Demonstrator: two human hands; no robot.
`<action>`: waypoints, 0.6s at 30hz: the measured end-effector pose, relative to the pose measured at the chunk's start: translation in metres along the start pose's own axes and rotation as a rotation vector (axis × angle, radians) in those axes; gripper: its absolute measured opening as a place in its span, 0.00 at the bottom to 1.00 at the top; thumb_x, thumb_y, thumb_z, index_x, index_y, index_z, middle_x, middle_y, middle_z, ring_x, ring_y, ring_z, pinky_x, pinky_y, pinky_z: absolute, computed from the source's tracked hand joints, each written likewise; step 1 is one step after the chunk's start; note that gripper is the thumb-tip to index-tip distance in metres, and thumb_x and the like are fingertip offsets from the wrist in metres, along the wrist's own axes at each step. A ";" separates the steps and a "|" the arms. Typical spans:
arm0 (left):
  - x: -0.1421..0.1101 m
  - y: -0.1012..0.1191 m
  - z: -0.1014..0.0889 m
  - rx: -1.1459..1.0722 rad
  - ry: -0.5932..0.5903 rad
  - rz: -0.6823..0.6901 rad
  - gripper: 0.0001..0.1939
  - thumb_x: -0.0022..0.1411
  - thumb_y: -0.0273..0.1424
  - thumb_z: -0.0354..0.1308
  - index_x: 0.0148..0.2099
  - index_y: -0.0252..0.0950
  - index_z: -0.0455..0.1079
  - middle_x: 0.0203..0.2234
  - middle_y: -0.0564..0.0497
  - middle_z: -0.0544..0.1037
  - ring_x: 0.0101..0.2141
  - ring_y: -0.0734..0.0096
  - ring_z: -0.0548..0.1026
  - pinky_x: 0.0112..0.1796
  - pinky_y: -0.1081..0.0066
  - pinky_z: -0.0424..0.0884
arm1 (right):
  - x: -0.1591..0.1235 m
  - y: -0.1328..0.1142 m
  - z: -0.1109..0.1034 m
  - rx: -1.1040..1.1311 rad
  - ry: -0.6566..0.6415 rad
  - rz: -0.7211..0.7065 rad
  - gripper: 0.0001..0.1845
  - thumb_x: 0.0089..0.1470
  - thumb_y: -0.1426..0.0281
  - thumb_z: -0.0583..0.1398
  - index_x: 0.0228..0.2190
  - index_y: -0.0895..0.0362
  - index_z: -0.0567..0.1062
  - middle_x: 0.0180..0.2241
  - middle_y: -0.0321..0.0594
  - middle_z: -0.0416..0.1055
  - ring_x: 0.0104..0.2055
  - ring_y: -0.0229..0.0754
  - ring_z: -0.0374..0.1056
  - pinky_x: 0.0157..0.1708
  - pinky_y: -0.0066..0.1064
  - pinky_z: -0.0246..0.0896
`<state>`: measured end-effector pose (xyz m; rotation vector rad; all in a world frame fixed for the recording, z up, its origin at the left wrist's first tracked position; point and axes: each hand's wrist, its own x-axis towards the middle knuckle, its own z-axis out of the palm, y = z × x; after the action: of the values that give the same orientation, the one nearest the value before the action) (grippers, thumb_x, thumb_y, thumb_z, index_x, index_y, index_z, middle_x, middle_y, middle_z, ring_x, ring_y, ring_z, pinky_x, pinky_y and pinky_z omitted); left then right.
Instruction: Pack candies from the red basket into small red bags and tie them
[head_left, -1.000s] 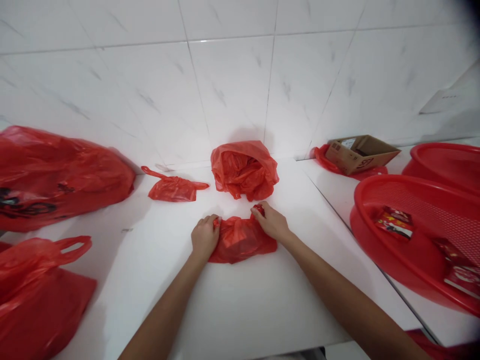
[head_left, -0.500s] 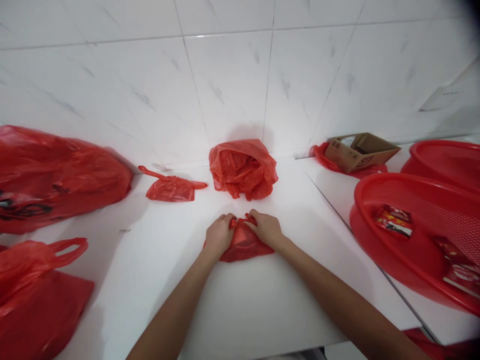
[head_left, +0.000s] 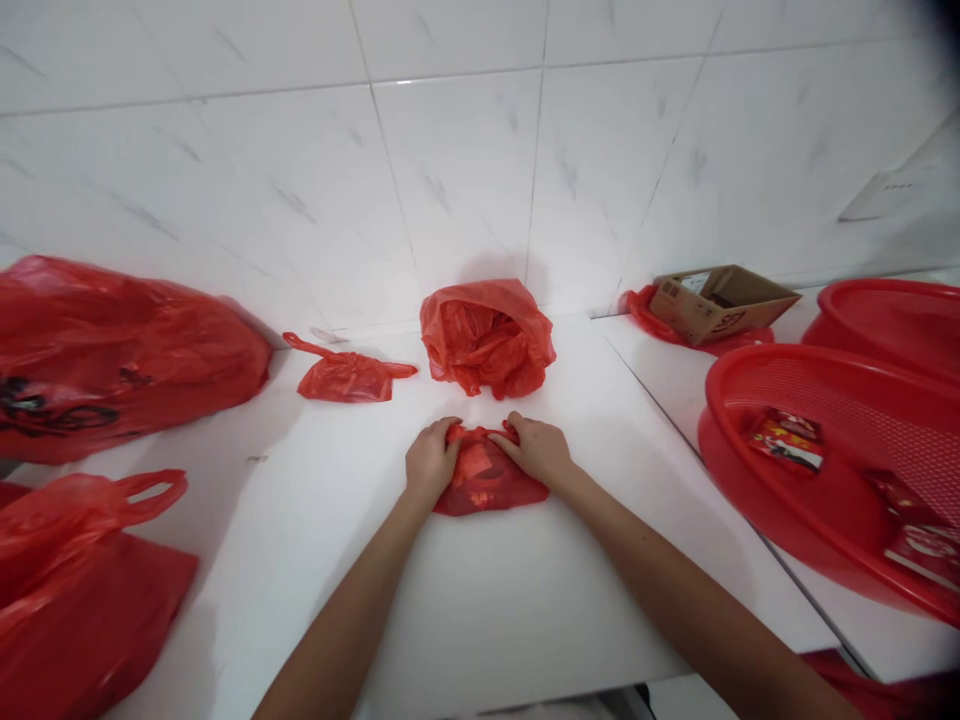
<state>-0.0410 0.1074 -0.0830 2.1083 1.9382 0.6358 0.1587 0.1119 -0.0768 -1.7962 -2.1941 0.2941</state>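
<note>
A small red plastic bag [head_left: 487,485] lies on the white table [head_left: 480,600], with something inside showing faintly through the film. My left hand [head_left: 433,462] is closed on the bag's upper left edge. On its upper right edge, my right hand [head_left: 540,450] grips with the thumb pressed inward. The bag's top is stretched between both hands. Just beyond them sits a crumpled open red bag [head_left: 487,340] with more red film bunched inside it. A small tied red bag [head_left: 349,378] rests to the left of that.
A large filled red bag [head_left: 127,360] and another handled bag [head_left: 90,590] stand at left. On the right are a red plastic basket [head_left: 720,450] holding small packets [head_left: 787,438], a second basket [head_left: 885,310] and a cardboard box [head_left: 705,318]. A tiled wall [head_left: 465,170] closes the back.
My hands have moved slightly apart, pulling the bag's top wider. More of the bag's front shows between them. The view has shifted a little.
</note>
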 end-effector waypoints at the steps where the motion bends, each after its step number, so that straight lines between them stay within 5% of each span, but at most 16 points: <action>1: -0.001 -0.005 -0.001 0.008 0.006 -0.002 0.16 0.68 0.32 0.44 0.52 0.41 0.68 0.48 0.51 0.77 0.48 0.64 0.73 0.47 0.68 0.67 | -0.002 0.003 -0.002 0.000 0.002 0.008 0.23 0.60 0.48 0.49 0.36 0.54 0.70 0.33 0.39 0.75 0.32 0.41 0.69 0.27 0.29 0.48; 11: -0.015 -0.057 -0.036 0.186 -0.009 -0.154 0.21 0.68 0.37 0.39 0.46 0.36 0.71 0.41 0.41 0.78 0.45 0.49 0.73 0.43 0.56 0.66 | -0.015 0.040 -0.014 0.081 -0.045 0.079 0.24 0.62 0.54 0.49 0.23 0.55 0.69 0.24 0.37 0.70 0.28 0.38 0.63 0.25 0.28 0.41; 18: -0.021 -0.069 -0.051 0.193 -0.044 -0.235 0.23 0.68 0.41 0.38 0.38 0.35 0.72 0.33 0.41 0.79 0.41 0.48 0.74 0.39 0.56 0.68 | -0.010 0.052 -0.016 0.229 -0.026 0.119 0.24 0.58 0.53 0.52 0.19 0.56 0.62 0.19 0.34 0.63 0.24 0.37 0.57 0.24 0.28 0.42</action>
<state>-0.1260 0.0874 -0.0712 1.9343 2.2563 0.3671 0.2142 0.1125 -0.0805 -1.8052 -1.9811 0.5725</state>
